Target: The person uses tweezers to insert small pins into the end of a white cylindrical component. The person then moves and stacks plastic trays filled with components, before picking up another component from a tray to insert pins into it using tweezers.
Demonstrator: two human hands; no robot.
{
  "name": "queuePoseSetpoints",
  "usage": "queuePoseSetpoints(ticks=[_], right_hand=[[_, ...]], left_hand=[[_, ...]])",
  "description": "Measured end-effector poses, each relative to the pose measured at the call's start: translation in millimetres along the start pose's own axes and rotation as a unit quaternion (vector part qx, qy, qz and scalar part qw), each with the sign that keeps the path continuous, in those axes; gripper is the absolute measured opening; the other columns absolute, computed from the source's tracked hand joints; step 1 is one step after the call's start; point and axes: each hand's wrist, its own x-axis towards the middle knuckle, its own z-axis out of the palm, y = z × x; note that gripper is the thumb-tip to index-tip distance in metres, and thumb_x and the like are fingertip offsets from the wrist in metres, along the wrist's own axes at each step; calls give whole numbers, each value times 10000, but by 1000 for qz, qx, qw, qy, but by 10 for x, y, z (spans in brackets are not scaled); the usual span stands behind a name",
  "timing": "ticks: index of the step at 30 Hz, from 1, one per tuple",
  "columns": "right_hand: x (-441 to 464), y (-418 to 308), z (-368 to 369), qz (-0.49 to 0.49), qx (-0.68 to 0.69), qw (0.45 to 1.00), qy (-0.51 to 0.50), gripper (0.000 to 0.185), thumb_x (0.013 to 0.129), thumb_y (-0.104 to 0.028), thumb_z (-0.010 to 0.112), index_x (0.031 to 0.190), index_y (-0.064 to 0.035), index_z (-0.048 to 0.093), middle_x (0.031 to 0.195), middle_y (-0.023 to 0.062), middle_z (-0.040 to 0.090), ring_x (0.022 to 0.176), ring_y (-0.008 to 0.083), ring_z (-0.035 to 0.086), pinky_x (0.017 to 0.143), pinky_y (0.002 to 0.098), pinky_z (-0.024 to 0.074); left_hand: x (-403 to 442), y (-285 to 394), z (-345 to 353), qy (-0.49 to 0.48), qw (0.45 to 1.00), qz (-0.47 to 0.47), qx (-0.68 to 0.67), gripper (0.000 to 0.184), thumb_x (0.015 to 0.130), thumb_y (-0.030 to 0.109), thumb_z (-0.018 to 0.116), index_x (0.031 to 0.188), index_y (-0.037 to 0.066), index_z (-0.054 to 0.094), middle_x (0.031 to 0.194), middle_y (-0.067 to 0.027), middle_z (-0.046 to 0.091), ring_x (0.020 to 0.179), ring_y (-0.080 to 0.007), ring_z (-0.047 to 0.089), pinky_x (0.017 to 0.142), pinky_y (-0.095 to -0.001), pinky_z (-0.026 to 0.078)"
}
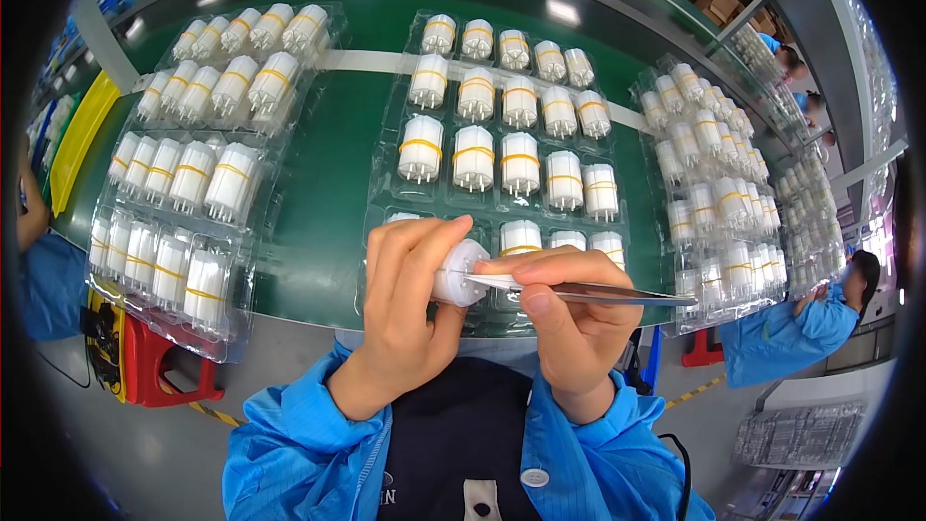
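Note:
My left hand (pixel 405 309) is closed around a white cylindrical piece (pixel 457 275), its round end face turned to the right. A pair of tweezers (pixel 617 295) is pinched in my right hand (pixel 577 314), with pale tips touching or just at that end face. The metal back end of the tweezers points right. Just beyond both hands lies a clear plastic tray (pixel 453 201) with rows of similar white cylinders (pixel 474 158). Each of these has a yellow band, and many show thin pins at one end. My hands hide part of the tray's nearest row.
More loaded trays stand at left (pixel 265 222) and right (pixel 666 193) on the green work surface (pixel 333 154). A yellow bin edge (pixel 82 140) is at far left. Red stools (pixel 164 367) stand below. A co-worker in blue (pixel 796 328) is at right, another sleeve (pixel 53 285) at left.

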Motion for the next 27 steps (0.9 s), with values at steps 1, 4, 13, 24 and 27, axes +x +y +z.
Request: queuePoseSetpoints(ticks=[1,4,13,24,27], right_hand=[[1,-4,4,0,0,1000,0,148,859,72,666,1007,59,673,1003,206,715,926,232,687,812,324,547],[0,-15,1,1,0,1000,1,142,859,61,674,1001,51,678,989,198,721,913,228,689,805,321,547],[34,-29,-58,-4,-33,999,-28,131,849,45,689,980,41,686,973,182,731,877,233,703,770,318,553],[86,-71,-90,-19,-57,997,-55,123,839,38,690,962,44,693,954,191,734,866,251,718,762,328,569],[92,-70,-102,-23,-62,996,-61,119,839,35,689,958,43,696,952,191,734,856,252,719,754,325,570]], left_hand=[[2,-2,-3,0,1000,1,1,652,602,-153,635,1237,-20,576,1103,-174,562,967,-354,533,828,-413,455],[1,-5,-7,-4,1000,3,3,653,604,-155,633,1240,-20,575,1105,-172,561,969,-353,531,827,-413,455],[4,-7,3,-16,1000,2,-11,659,607,-166,623,1249,-26,568,1101,-177,559,966,-353,528,820,-406,456],[28,-3,-22,-43,998,-5,-43,674,620,-163,633,1276,-31,548,1091,-186,567,953,-355,538,804,-405,464],[32,6,-34,-50,997,-11,-53,675,628,-163,640,1283,-31,545,1087,-186,573,950,-352,543,799,-400,469]])
